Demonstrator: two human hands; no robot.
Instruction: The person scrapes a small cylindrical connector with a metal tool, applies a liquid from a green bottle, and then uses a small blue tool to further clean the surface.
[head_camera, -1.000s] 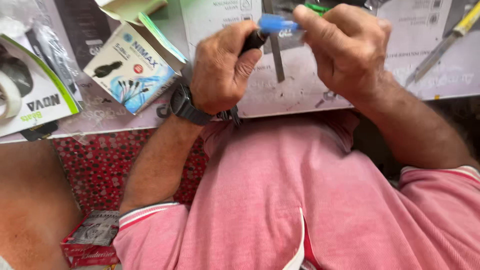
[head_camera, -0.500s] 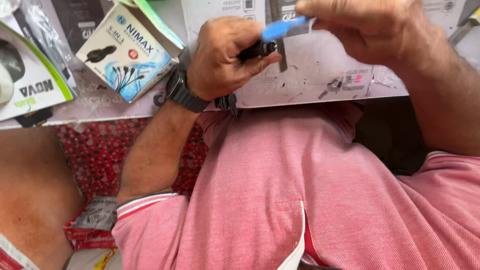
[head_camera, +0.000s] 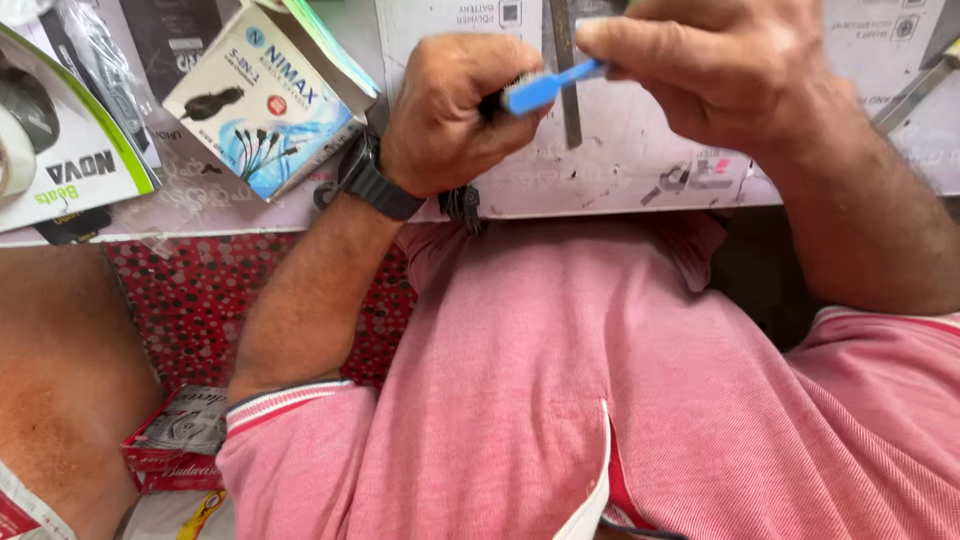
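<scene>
My left hand (head_camera: 450, 115) is closed in a fist around a small dark object (head_camera: 492, 104) that is mostly hidden in the fingers. It wears a black wristwatch (head_camera: 372, 180). My right hand (head_camera: 715, 70) pinches the handle of a small blue brush (head_camera: 545, 88) whose head touches the dark object at my left fist. Both hands hover over a white worktop (head_camera: 620, 170) at the top of the head view. My pink shirt fills the lower half.
A white and blue cable box (head_camera: 262, 95) lies left of my left hand. A white and green package (head_camera: 60, 165) sits at the far left. A metal blade (head_camera: 567, 70) lies on the worktop behind the brush. A red box (head_camera: 175, 445) lies low at left.
The view has shifted so both hands sit slightly lower and more central. The blue brush has stayed against the object in my left fist, with my right hand moving a little.
</scene>
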